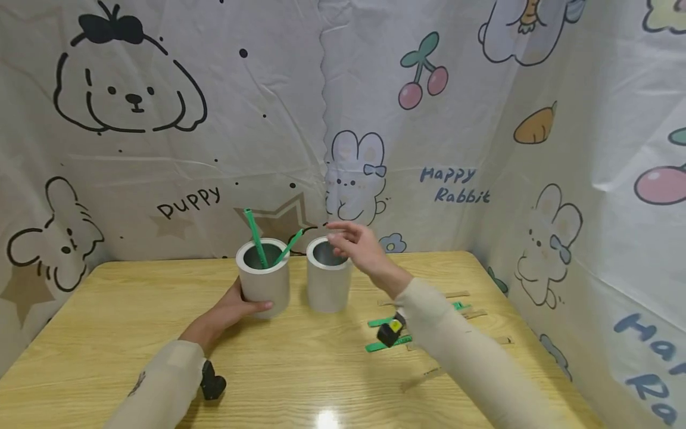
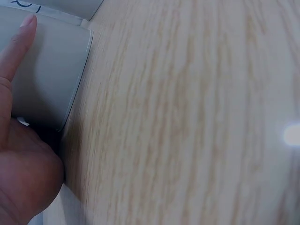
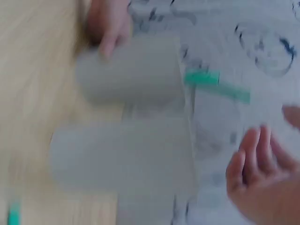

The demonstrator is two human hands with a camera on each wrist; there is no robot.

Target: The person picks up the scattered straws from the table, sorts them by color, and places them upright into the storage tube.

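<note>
Head view: the left hand (image 1: pixel 236 308) has its grip clamped on the left cup (image 1: pixel 264 287), thumb laid across the lower front of its wall. This cup stands upright near the far edge of the surface (image 1: pixel 300 369), left of that edge's middle. Two green sticks (image 1: pixel 255 233) lean apart inside it and rise above the rim. Just beside it, across a narrow gap, the right cup (image 1: pixel 328 288) stands upright. Above its rim is the right hand (image 1: pixel 364 247), its grip apart, fingers loosely bent; the blurred right wrist view shows the thumb clear of them. Toward the right edge of the surface lie loose green sticks (image 1: pixel 379 347) and brown sticks (image 1: pixel 476 314), partly hidden by the right sleeve (image 1: pixel 466 345). Behind the far edge hangs a cloth (image 1: pixel 278 137) printed with cartoon animals, cherries and lettering.
</note>
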